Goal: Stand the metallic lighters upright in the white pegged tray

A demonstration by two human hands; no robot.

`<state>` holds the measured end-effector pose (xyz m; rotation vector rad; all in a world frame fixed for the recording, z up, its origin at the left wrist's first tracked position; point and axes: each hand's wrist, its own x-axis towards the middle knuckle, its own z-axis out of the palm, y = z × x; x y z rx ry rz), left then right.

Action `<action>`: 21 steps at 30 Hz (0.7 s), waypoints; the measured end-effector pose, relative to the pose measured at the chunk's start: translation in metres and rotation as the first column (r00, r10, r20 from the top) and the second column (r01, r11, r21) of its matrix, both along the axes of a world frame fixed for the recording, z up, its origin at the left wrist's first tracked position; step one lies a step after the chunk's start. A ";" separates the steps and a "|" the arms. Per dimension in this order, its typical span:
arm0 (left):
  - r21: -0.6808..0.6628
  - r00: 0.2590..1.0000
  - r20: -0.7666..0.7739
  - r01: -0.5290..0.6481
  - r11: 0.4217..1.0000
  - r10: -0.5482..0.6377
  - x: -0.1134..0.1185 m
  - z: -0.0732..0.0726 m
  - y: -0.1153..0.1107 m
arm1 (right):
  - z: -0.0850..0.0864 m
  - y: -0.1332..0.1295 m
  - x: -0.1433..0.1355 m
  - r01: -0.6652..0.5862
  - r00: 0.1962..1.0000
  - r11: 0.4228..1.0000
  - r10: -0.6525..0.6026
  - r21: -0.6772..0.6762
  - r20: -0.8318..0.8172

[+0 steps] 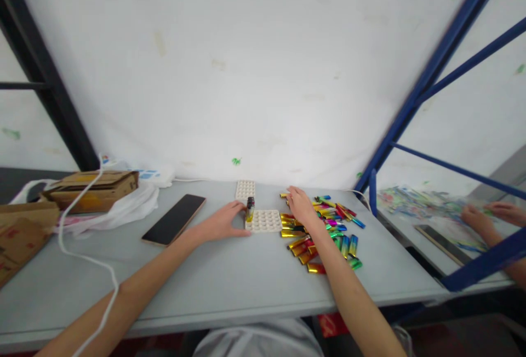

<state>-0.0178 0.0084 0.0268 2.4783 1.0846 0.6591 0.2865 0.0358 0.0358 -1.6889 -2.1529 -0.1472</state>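
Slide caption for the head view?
Left hand at the near tray, where one lighter stands upright; right hand at the loose lighters; phone lying at left.

Even light brightens the wall (267, 83) beyond the left hand (224, 221); glints streak shiny casings (315, 268) around the right hand (301, 207). Detail looks soft; outer edges stretch.
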 end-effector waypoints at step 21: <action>0.020 1.000 0.022 -0.005 1.000 0.004 0.000 -0.001 -0.001 | 0.004 0.031 0.012 0.010 0.994 0.992 0.003 -0.122 0.111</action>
